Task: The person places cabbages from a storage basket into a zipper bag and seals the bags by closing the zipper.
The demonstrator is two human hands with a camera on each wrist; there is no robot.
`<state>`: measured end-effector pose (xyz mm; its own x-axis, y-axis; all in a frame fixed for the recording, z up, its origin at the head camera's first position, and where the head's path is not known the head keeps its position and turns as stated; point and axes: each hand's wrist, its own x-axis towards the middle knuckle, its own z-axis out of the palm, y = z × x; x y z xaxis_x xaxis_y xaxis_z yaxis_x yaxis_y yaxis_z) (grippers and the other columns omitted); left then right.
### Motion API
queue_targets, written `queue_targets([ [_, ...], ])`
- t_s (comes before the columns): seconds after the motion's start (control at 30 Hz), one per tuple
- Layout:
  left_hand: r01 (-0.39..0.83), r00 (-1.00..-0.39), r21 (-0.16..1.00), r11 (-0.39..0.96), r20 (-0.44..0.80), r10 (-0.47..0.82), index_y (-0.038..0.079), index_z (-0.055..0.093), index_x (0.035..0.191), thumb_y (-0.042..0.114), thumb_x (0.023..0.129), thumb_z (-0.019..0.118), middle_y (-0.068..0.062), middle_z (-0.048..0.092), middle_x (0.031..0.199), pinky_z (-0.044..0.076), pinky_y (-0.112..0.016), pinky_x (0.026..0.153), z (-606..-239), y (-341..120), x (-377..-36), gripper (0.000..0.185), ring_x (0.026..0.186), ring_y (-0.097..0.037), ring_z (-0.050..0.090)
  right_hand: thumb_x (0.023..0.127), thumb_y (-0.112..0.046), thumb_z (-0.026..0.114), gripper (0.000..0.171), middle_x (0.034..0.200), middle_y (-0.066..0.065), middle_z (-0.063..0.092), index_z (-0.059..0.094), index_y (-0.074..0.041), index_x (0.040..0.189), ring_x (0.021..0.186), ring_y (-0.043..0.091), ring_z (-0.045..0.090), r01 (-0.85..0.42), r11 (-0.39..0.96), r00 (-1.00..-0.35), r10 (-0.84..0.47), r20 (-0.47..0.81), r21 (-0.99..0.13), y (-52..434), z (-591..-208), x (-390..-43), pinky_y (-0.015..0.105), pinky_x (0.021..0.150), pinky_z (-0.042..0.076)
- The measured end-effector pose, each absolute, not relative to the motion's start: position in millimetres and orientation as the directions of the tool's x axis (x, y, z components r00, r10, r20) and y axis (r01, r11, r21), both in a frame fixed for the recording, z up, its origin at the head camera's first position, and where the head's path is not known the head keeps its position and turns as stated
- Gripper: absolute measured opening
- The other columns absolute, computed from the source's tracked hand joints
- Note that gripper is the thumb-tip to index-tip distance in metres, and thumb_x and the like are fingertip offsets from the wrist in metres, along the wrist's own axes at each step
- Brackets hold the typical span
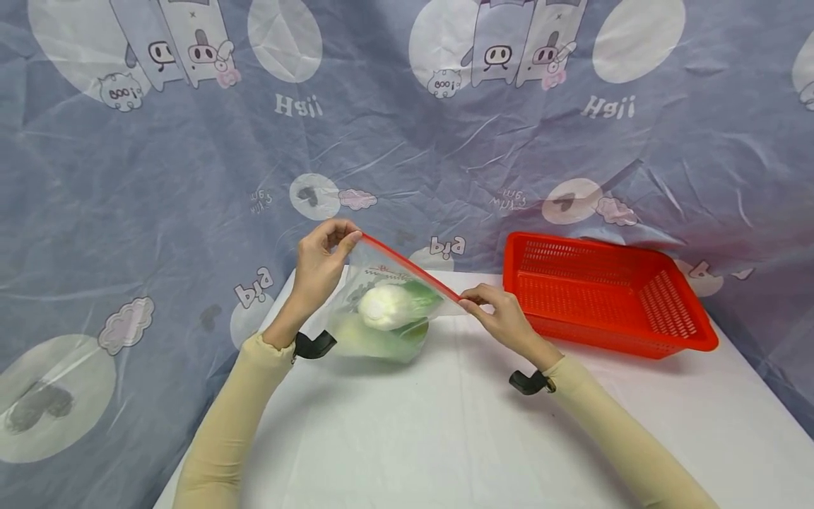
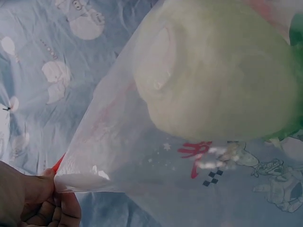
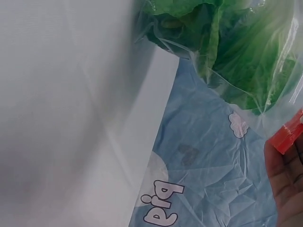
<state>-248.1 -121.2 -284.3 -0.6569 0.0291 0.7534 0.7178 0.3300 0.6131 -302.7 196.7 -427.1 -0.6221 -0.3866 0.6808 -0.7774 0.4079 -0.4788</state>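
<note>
A clear plastic zip bag (image 1: 381, 322) with a red seal strip (image 1: 410, 266) holds a green and white leafy cabbage (image 1: 388, 307). My left hand (image 1: 324, 258) pinches the upper left end of the strip, raised above the table. My right hand (image 1: 492, 307) pinches the lower right end near the table top. The strip is stretched taut between them. In the left wrist view the cabbage (image 2: 213, 71) fills the bag above my fingers (image 2: 42, 203). In the right wrist view green leaves (image 3: 236, 52) show through the plastic and the red strip end (image 3: 289, 135) sits by my hand.
A red plastic basket (image 1: 604, 293) stands on the white table (image 1: 445, 438) to the right of the bag. A blue-grey cartoon-printed sheet (image 1: 407, 141) hangs behind and around the table. Bare table surface lies in front of the hands.
</note>
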Motion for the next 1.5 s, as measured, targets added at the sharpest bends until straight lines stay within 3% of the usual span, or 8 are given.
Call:
queue_targets([
  [0.23,0.726,-0.637,0.591,0.351,0.770,0.020,-0.011,0.064,0.094,-0.001,0.089,0.064,-0.023,0.062,0.083,0.044,-0.020,0.071,-287.2,-130.7,-248.7,0.011,0.072,-0.027,0.054,0.085,-0.005,0.071,0.012,0.088,0.001,0.070,0.070,-0.011,0.095,0.077,0.013,0.067,-0.757,0.422,-0.647,-0.375,0.664,-0.499,196.2,-425.3,-299.9,0.024,0.075,0.057],
  [0.43,0.720,-0.629,0.580,0.381,0.777,0.005,-0.012,0.063,0.094,-0.003,0.089,0.064,-0.024,0.063,0.083,0.043,-0.019,0.071,-290.2,-136.2,-248.9,0.011,0.072,-0.028,0.055,0.086,0.003,0.067,0.008,0.083,0.014,0.069,0.068,0.003,0.094,0.066,0.032,0.067,-0.722,0.396,-0.691,-0.367,0.623,-0.567,190.7,-410.9,-279.0,0.036,0.068,0.059],
  [0.73,0.704,-0.639,0.584,0.403,0.769,0.002,-0.010,0.064,0.093,-0.001,0.089,0.065,-0.023,0.061,0.079,0.041,-0.019,0.067,-289.9,-143.1,-247.0,0.011,0.069,-0.024,0.052,0.091,-0.005,0.064,0.013,0.092,0.026,0.069,0.069,0.004,0.099,0.082,0.040,0.069,-0.390,0.307,-0.907,-0.289,0.305,-0.868,187.3,-397.9,-278.5,0.025,0.075,0.057],
  [0.97,0.667,-0.658,0.615,0.420,0.751,-0.056,-0.012,0.064,0.094,0.001,0.089,0.065,-0.024,0.060,0.077,0.039,-0.017,0.062,-290.0,-161.8,-260.8,0.014,0.065,-0.019,0.050,0.091,-0.016,0.068,0.030,0.109,0.021,0.064,0.065,0.009,0.108,0.087,0.017,0.072,-0.214,0.139,-0.947,-0.274,0.170,-0.967,172.7,-411.4,-320.2,0.030,0.086,0.056],
  [1.13,0.658,-0.646,0.625,0.419,0.755,-0.113,-0.013,0.063,0.097,0.003,0.090,0.065,-0.025,0.061,0.083,0.043,-0.018,0.068,-297.7,-183.1,-281.4,0.017,0.071,-0.023,0.053,0.090,-0.013,0.069,0.030,0.103,0.010,0.065,0.064,0.009,0.110,0.094,0.019,0.072,-0.125,0.011,-0.956,-0.270,0.117,-0.992,149.5,-406.4,-352.4,0.032,0.090,0.053],
  [1.23,0.682,-0.586,0.573,0.455,0.800,-0.129,-0.008,0.064,0.097,0.007,0.090,0.065,-0.020,0.062,0.087,0.044,-0.018,0.075,-303.9,-193.7,-293.8,0.016,0.077,-0.020,0.055,0.089,-0.012,0.070,0.027,0.106,0.007,0.065,0.065,0.006,0.108,0.101,0.022,0.070,-0.082,-0.076,-0.956,-0.276,0.100,-0.994,136.0,-401.0,-366.9,0.036,0.097,0.050],
  [1.33,0.741,-0.460,0.416,0.527,0.886,-0.053,-0.003,0.065,0.095,0.006,0.090,0.066,-0.015,0.063,0.088,0.046,-0.020,0.078,-307.1,-196.1,-295.1,0.010,0.081,-0.018,0.058,0.090,-0.010,0.068,0.022,0.113,0.007,0.062,0.066,0.003,0.107,0.106,0.023,0.067,-0.045,-0.167,-0.951,-0.296,0.093,-0.985,125.9,-400.4,-379.0,0.042,0.105,0.043],
  [1.5,0.820,-0.191,-0.040,0.572,0.921,0.339,-0.006,0.062,0.094,-0.012,0.085,0.060,-0.015,0.062,0.089,0.053,-0.026,0.080,-321.9,-173.3,-273.5,0.011,0.083,-0.025,0.060,0.092,-0.001,0.062,0.019,0.108,0.006,0.063,0.064,0.005,0.110,0.105,0.021,0.066,0.057,-0.250,-0.947,-0.321,0.027,-0.967,124.4,-423.3,-397.0,0.042,0.108,0.039],
])
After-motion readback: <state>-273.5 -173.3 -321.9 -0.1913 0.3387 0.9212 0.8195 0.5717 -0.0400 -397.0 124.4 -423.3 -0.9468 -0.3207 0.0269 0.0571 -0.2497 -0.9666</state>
